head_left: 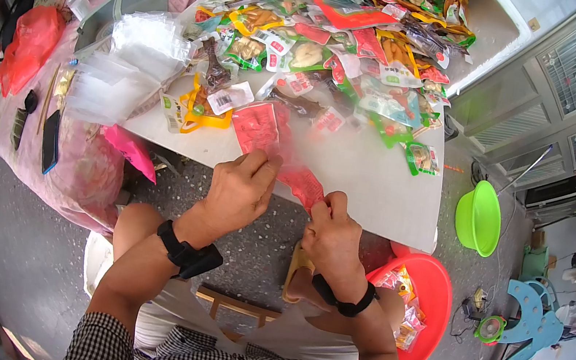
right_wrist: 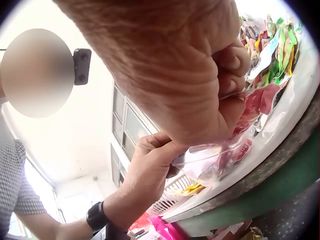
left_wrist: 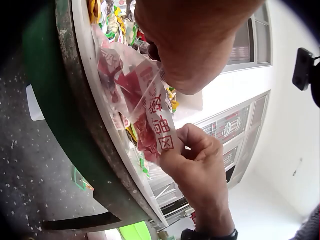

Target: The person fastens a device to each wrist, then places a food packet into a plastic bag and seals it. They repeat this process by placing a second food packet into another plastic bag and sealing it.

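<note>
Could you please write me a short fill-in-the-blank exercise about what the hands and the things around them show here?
1. The left hand and the right hand both pinch a clear bag filled with ____ packets.
2. The stack of empty bags lies on the person's ____ side of the heap of snack packets.
3. On the floor, the basin with no packets in it is ____.

Missing words: red; left; green.

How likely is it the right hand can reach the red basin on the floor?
Probably yes: the red basin lies close beside the right hand, nothing between, though it pinches the clear bag.
</note>
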### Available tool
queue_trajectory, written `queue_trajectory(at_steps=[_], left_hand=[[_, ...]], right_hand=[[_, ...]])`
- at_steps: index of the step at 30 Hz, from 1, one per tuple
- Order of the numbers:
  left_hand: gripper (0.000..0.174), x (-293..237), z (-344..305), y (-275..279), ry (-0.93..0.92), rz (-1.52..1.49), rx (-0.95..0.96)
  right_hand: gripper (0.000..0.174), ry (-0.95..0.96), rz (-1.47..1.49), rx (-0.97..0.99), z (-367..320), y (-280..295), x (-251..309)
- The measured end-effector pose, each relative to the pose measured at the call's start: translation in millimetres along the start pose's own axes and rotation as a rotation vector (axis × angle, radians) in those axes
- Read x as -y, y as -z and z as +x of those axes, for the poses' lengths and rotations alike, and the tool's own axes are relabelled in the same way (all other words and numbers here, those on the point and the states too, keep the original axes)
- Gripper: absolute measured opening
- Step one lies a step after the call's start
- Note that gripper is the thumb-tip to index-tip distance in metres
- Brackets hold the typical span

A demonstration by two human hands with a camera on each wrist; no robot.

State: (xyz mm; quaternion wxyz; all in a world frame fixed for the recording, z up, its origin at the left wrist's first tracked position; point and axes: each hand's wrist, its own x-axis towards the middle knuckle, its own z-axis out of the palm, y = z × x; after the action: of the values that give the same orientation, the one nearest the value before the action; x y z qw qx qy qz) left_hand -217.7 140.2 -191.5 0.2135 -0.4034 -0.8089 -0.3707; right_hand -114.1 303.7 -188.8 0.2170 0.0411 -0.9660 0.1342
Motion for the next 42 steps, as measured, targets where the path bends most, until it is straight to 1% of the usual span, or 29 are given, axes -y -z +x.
queue_trajectory(at_steps=[1, 3, 4, 8, 11, 17, 23, 26, 29, 30, 33, 35, 36, 38, 39, 42], left_hand=[[0.029, -0.3, -1.3, -2.8, -0.021, 0.011, 0.0], [0.03, -1.0, -2.8, -8.6, -0.068, 0.033, 0.002], [0.03, -2.4, -2.8, -9.5, -0.059, 0.019, 0.005], [0.031, -4.4, -3.0, -8.0, -0.013, -0.043, 0.043], [0.03, -2.2, -4.8, -7.9, 0.009, -0.102, 0.037], [0.027, -5.1, -5.9, -8.4, 0.041, -0.137, 0.001], [0.027, -0.5, -5.9, -5.1, 0.079, -0.148, 0.0], [0.027, -0.5, -7.0, -4.4, 0.079, -0.16, 0.024], [0.029, -1.8, -7.2, -3.9, 0.07, -0.166, 0.055], [0.03, -1.6, -7.1, -2.8, 0.067, -0.163, 0.065], [0.04, -0.6, -3.4, 11.7, 0.035, -0.204, 0.17], [0.049, -0.3, 0.6, 24.2, -0.049, -0.141, 0.242], [0.054, 1.2, 1.6, 27.8, -0.091, -0.11, 0.279], [0.06, 6.3, 1.0, 28.4, -0.115, 0.015, 0.292], [0.062, 8.4, 0.4, 28.0, -0.131, 0.077, 0.3], [0.054, 16.8, -5.3, 23.1, -0.161, 0.171, 0.213]], right_hand=[[0.021, -0.024, -0.003, 0.003, 2.2, -1.2, 3.5], [0.02, 0.045, 0.017, -0.019, 7.7, -4.0, 8.8], [0.019, 0.078, 0.026, -0.032, 9.3, -5.8, 11.5], [0.024, 0.346, 0.018, -0.14, 9.6, -27.3, 19.8], [0.024, 0.365, 0.065, -0.149, 13.1, -32.0, 16.7], [0.029, 0.281, 0.076, -0.106, 21.4, -39.3, 14.9], [0.032, 0.215, 0.062, -0.128, 16.6, -52.7, 28.7], [0.035, 0.192, 0.088, -0.036, 18.5, -49.8, 31.0], [0.034, 0.221, 0.071, 0.015, 19.8, -41.4, 24.5], [0.032, 0.171, 0.134, -0.013, 20.8, -36.3, 22.2], [0.026, 0.018, 0.296, -0.094, 23.8, -20.2, 4.9], [0.024, -0.098, 0.368, -0.144, 24.1, -15.2, -15.5], [0.025, -0.127, 0.361, -0.145, 26.5, -15.0, -24.5], [0.026, -0.189, 0.345, -0.15, 33.0, -15.5, -39.7], [0.027, -0.162, 0.327, -0.15, 36.1, -15.9, -41.4], [0.027, -0.079, 0.301, -0.155, 44.1, -20.3, -38.8]])
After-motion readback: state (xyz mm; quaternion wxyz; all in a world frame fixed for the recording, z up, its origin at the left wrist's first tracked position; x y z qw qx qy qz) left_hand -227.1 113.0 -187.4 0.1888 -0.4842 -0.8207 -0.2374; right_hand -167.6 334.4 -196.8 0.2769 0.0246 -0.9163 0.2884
